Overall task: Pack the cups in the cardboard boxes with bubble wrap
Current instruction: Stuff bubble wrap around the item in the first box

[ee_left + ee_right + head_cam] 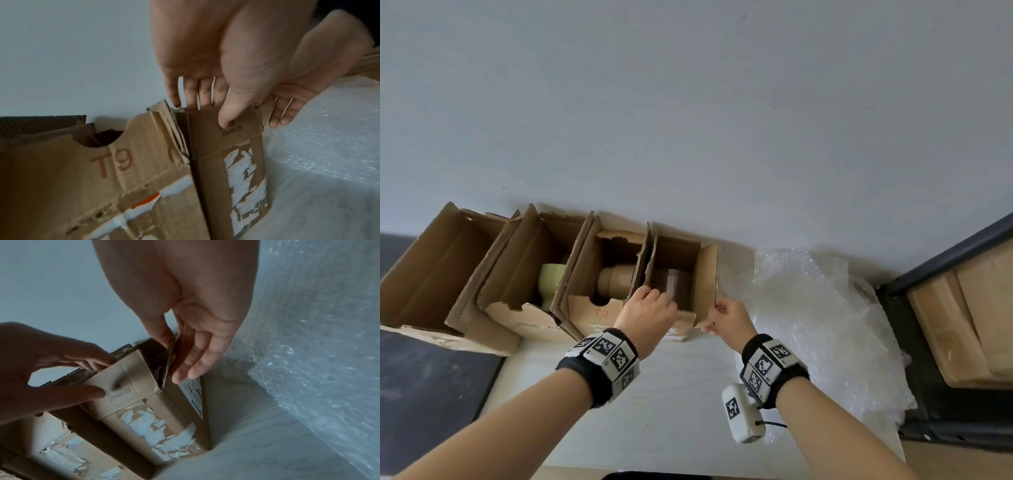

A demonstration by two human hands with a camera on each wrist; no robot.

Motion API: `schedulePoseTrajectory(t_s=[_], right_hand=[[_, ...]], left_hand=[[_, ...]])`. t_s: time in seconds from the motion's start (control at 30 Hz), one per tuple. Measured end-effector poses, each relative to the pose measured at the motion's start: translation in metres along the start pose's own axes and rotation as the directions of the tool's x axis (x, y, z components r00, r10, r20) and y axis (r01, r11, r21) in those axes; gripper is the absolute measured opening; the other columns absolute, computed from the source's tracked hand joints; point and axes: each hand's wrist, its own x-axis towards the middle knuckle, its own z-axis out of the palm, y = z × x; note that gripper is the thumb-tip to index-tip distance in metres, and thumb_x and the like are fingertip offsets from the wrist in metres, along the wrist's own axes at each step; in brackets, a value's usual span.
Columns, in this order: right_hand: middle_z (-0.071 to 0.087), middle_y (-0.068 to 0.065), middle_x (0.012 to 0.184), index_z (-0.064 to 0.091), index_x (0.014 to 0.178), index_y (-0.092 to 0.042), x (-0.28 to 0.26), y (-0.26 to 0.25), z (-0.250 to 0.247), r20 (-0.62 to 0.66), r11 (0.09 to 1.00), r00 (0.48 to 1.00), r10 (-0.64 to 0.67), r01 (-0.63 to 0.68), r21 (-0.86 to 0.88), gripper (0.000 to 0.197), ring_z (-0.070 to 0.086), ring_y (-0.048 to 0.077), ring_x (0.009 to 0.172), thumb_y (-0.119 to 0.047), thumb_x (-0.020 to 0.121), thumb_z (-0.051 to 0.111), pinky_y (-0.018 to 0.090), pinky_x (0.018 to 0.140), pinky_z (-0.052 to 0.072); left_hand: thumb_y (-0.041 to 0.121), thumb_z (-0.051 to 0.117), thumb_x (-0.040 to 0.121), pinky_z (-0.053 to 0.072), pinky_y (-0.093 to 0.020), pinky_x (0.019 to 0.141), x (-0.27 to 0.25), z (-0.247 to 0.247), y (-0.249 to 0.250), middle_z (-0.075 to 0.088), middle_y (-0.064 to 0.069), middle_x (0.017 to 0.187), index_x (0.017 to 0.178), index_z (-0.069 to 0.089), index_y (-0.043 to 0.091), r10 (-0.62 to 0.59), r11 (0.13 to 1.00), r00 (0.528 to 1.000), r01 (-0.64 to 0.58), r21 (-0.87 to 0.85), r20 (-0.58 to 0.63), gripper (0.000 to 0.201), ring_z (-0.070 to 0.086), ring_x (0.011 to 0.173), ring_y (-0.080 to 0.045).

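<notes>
Pale desk (688,394) and a blank grey wall are backing a row of four open boxes. Left fingers (192,97) are hooking over the near flap of the right box (681,274), thumb pressing its outside face, so the left hand (645,313) is gripping that flap. Right fingers (197,360) are pinching the box's right flap, thumb inside and the rest outside; the right hand (729,320) is holding it upright. Both hands are spreading the mouth of this box.

Inside it, something pale and wrapped (673,282) is lying on the bottom; it is too dim to say whether it is a cup. In the next box left, a tan cup (616,281) is lying on its side, long axis running left to right, though which end is its mouth is hard to tell. Further left, a green cup (551,281) is standing upright, long axis vertical, mouth up, unwrapped. The leftmost box (431,267) is showing no cup. Bubble wrap (818,325) is lying in a heap just right of the boxes.

Risks, as I judge them: the flaps look torn and soft, so a hard pull may be ripping one off or dragging the box along the desk. The neighbouring flaps are overlapping and could snag. Both visible cups are sitting bare, so any knock between boxes might chip them.
</notes>
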Motion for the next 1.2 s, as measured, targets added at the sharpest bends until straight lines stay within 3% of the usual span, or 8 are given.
schedulePoseTrajectory(t_s=[0.2, 0.27, 0.4, 0.63, 0.8, 0.97, 1.1, 1.2], right_hand=[[0.056, 0.004, 0.090, 0.053, 0.092, -0.013, -0.016, 0.005, -0.010, -0.027, 0.991, 0.998, -0.063, 0.060, -0.117, 0.007, 0.058, 0.019, 0.086, -0.009, 0.090, 0.058, 0.031, 0.080, 0.048], [0.050, 0.002, 0.118, 0.043, 0.126, -0.013, -0.021, 0.010, -0.013, -0.085, 0.975, 0.992, -0.091, 0.072, -0.211, 0.050, 0.050, 0.017, 0.113, -0.016, 0.083, 0.070, 0.025, 0.092, 0.041], [0.032, 0.009, 0.144, 0.026, 0.142, -0.010, -0.027, 0.006, -0.021, -0.161, 0.890, 0.948, -0.274, 0.186, -0.417, 0.085, 0.029, 0.023, 0.135, -0.025, 0.076, 0.077, 0.033, 0.109, 0.029], [0.058, 0.002, 0.123, 0.053, 0.125, -0.014, -0.028, 0.002, -0.020, -0.025, 0.829, 0.963, -0.269, 0.218, -0.514, 0.040, 0.056, 0.017, 0.113, -0.024, 0.088, 0.065, 0.028, 0.093, 0.046], [0.063, 0.005, 0.082, 0.063, 0.090, -0.007, -0.040, 0.009, -0.012, 0.035, 0.828, 0.949, -0.312, 0.290, -0.481, 0.009, 0.059, 0.019, 0.076, -0.015, 0.091, 0.058, 0.030, 0.069, 0.047], [0.067, 0.010, 0.105, 0.062, 0.110, -0.004, -0.058, 0.029, -0.020, -0.003, 0.931, 0.982, -0.190, 0.179, -0.317, 0.021, 0.063, 0.021, 0.099, -0.008, 0.090, 0.060, 0.032, 0.090, 0.052], [0.063, 0.013, 0.111, 0.045, 0.131, -0.018, -0.083, 0.051, -0.027, -0.021, 0.976, 0.994, -0.109, 0.103, -0.193, 0.045, 0.062, 0.026, 0.105, -0.006, 0.090, 0.060, 0.031, 0.089, 0.053], [0.064, 0.026, 0.094, 0.039, 0.135, -0.030, -0.102, 0.065, -0.030, -0.012, 0.986, 0.994, -0.110, 0.108, -0.128, 0.055, 0.064, 0.036, 0.088, -0.003, 0.092, 0.057, 0.046, 0.082, 0.055]], left_hand=[[0.008, 0.085, 0.041, 0.043, -0.017, 0.044, -0.027, -0.006, 0.011, 0.054, 0.009, 0.049, 0.063, 0.063, 0.022, 0.153, 0.988, 0.987, -0.155, -0.025, -0.054, 0.035, 0.054, 0.043, -0.011], [0.004, 0.084, 0.039, 0.045, -0.018, 0.043, -0.041, 0.000, 0.015, 0.054, 0.008, 0.048, 0.063, 0.063, 0.019, 0.180, 0.983, 0.980, -0.183, -0.030, -0.084, 0.035, 0.053, 0.041, -0.013], [0.004, 0.085, 0.046, 0.052, -0.021, 0.049, -0.072, 0.009, 0.017, 0.061, 0.005, 0.056, 0.068, 0.067, 0.017, 0.212, 0.968, 0.969, -0.226, -0.109, -0.126, 0.031, 0.059, 0.047, -0.015], [0.012, 0.091, 0.045, 0.058, -0.024, 0.065, -0.124, 0.012, -0.003, 0.070, 0.006, 0.072, 0.071, 0.073, 0.020, 0.233, 0.943, 0.962, -0.259, -0.209, -0.143, 0.033, 0.068, 0.065, -0.013], [0.012, 0.095, 0.037, 0.059, -0.026, 0.068, -0.145, 0.017, -0.021, 0.072, 0.002, 0.077, 0.071, 0.075, 0.018, 0.176, 0.955, 0.977, -0.199, -0.222, -0.118, 0.040, 0.070, 0.072, -0.015], [0.003, 0.090, 0.037, 0.057, -0.035, 0.076, -0.148, 0.019, -0.028, 0.074, -0.002, 0.083, 0.073, 0.076, 0.014, 0.073, 0.978, 0.994, -0.088, -0.190, -0.086, 0.040, 0.071, 0.081, -0.018], [0.022, 0.067, 0.079, 0.048, -0.033, 0.094, -0.145, 0.027, -0.022, 0.066, 0.001, 0.118, 0.109, 0.068, 0.018, -0.082, 0.930, 0.997, 0.081, -0.358, 0.011, 0.031, 0.061, 0.110, -0.017], [0.056, 0.034, 0.093, 0.032, -0.031, 0.109, -0.142, 0.040, -0.014, 0.034, 0.003, 0.150, 0.142, 0.037, 0.024, -0.160, 0.879, 0.980, 0.197, -0.435, 0.121, 0.059, 0.035, 0.135, -0.016]])
